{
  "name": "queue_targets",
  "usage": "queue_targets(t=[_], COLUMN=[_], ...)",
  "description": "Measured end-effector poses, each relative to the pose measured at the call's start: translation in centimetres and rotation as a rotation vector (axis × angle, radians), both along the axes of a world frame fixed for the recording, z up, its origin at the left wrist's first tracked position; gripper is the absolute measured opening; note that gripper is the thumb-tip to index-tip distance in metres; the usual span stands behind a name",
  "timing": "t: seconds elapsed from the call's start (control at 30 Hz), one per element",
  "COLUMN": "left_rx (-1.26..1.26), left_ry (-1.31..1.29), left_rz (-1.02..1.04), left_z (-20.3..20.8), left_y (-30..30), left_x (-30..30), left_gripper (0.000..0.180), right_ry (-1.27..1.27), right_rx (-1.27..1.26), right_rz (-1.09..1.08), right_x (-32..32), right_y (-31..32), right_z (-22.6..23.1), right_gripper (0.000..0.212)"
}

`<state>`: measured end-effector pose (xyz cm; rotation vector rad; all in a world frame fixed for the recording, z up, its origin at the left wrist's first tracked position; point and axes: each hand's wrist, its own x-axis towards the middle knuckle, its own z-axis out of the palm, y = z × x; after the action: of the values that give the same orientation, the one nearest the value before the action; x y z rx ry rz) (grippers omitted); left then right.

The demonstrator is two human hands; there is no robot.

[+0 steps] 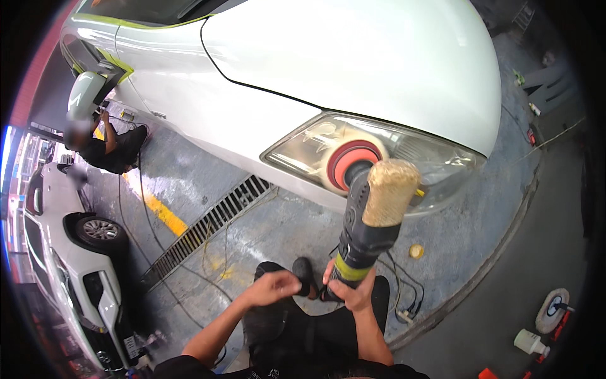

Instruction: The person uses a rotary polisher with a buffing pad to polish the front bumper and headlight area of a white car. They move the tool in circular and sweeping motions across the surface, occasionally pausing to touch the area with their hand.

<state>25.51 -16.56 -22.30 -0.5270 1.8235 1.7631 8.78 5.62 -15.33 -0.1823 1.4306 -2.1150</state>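
A black polisher with a tan wrap over its head is in my right hand, the fingers closed round its handle by a yellow-green band. The polisher's red backing plate and pale pad lie against the headlight of a white car. Over my left knee, apart from the tool, is my left hand. Its fingers look loosely extended, a little blurred, and hold nothing I can see. Yellow-green masking tape lines the car's window edge and mirror area.
A floor drain grate and cords run across the floor. Another person crouches by the car's side at left, near a second white car. At lower right are a second polisher with a fluffy pad and a white bottle.
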Motion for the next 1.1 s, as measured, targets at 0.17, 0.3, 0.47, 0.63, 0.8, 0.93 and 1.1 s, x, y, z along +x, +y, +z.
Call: queue_targets(t=[0.17,0.3,0.47,0.63,0.8,0.93,1.1], left_rx=[0.216,0.24,0.353,0.252,0.168,0.086,0.238], left_ry=[0.614,0.788,0.898,0.94,1.01,1.056,1.108], left_rz=[0.04,-0.176,-0.094,-0.036,0.117,0.21,0.287], left_z=[4.3,5.1,4.2,2.8,1.8,1.1,1.9], left_y=[0.4,4.1,5.7,5.4,4.7,2.4,-0.6], left_x=[-13.6,-18.7,-19.4,-19.1,-17.6,-16.9,-16.5], left_gripper=[0.098,0.089,0.083,0.08,0.064,0.068,0.067], right_ry=[0.096,0.166,0.369,0.496,0.539,0.503,0.58], right_rx=[-0.258,-0.266,-0.274,-0.333,-0.483,-0.55,-0.561], right_rz=[-0.024,-0.162,-0.018,-0.038,0.039,0.067,0.107], right_x=[0.9,1.3,-0.9,-1.7,-1.2,-0.4,-1.2], right_y=[-0.6,0.0,-1.2,-2.4,-4.2,-6.8,-10.4], right_z=[-5.5,-11.3,-11.5,-12.5,-13.0,-11.9,-11.6], right_gripper=[0.063,0.096,0.1,0.086,0.065,0.061,0.056])
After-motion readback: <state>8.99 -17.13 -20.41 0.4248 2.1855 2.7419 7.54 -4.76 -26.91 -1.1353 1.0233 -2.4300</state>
